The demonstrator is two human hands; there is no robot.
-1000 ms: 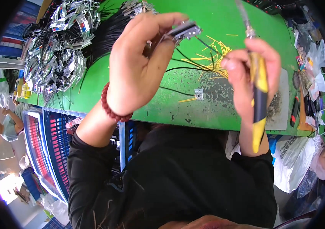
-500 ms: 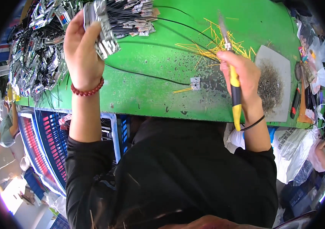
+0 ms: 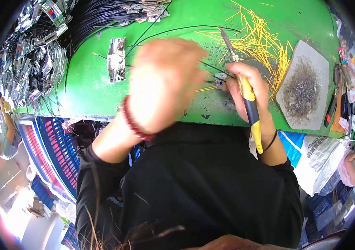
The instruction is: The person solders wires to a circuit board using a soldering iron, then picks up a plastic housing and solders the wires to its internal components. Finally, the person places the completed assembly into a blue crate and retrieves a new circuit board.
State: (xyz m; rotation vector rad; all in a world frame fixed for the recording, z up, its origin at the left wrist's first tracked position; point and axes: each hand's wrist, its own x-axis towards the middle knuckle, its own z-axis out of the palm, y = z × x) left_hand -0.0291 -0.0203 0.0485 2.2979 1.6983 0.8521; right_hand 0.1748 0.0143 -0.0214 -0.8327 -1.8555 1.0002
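Note:
My right hand (image 3: 250, 89) grips a soldering iron (image 3: 247, 93) with a yellow and black handle, its metal tip pointing up and away. Beside the fingers of that hand lies a small white circuit board (image 3: 219, 81), partly hidden, with yellow wires (image 3: 206, 89) running off its left side. Over the middle of the bench, my left hand (image 3: 165, 79) is smeared by motion, and its fingers cannot be made out. A shiny silver metal piece (image 3: 116, 60) rests on the bench just left of it. Black cable (image 3: 177, 29) curves across behind both hands.
Loose yellow wires (image 3: 265, 43) lie scattered at the back right. A grey slab with dark residue (image 3: 288, 98) sits right of my right hand. Silver parts with cables (image 3: 33, 73) are heaped at the left of the green bench (image 3: 85, 83). Black cables (image 3: 98, 18) with small boards lie behind.
The silver metal piece has left my left hand and now lies on the bench. My left hand has swept right toward the middle. The soldering iron stays in my right hand, beside the board.

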